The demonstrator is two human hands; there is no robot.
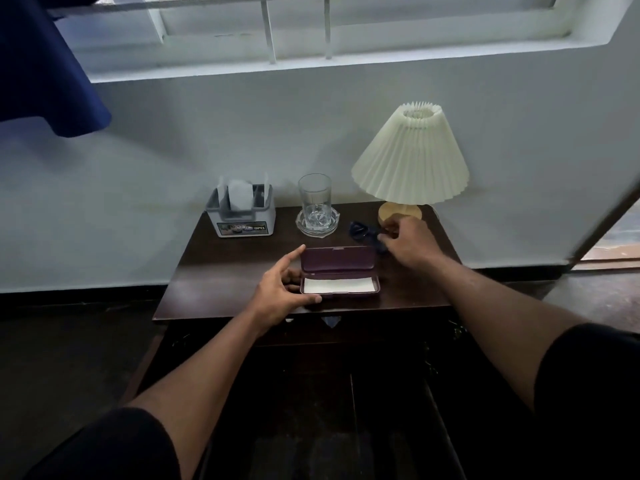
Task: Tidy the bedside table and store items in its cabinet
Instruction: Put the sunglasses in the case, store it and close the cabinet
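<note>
Forearms fill the near view, both bare below dark sleeves, reaching fwd over the bedside table point(214, 289).

Progress, as I judge it: early to mid. Table top holds, largest to smallest: lamp point(410, 157) at 1 o'clock, tissue box point(242, 216) at 11, glass point(314, 199) on a clear coaster point(317, 225) at 12, glasses case point(340, 273) near centre, dark blue glasses point(363, 232) at approx 1 o'clock, just in front of the lamp base. Nothing seen stored in the cabinet yet; cabinet front below the top is too dark to tell if open or shut. Case lid is up w/ a pale cloth point(338, 285) lying in the lower half, so the step in hand looks like getting the glasses into the case; closing it and stowing it are left. Whether tissue box, glass & lamp stay out, can't say.

Left hand point(282, 289) sits at 9 o'clock of the case, fingers spread wide: thumb along the case's near-left corner, index finger up by the lid's left edge, steadying it, not gripping round it.

Right hand point(408, 242) is at 2 o'clock from the case, fingers pinched narrow on the right end of the glasses; the glasses are blurred, so lifted or resting on the wood, can't tell. Glasses lie just beyond the case's far-right corner, well clear of the left hand.
</note>
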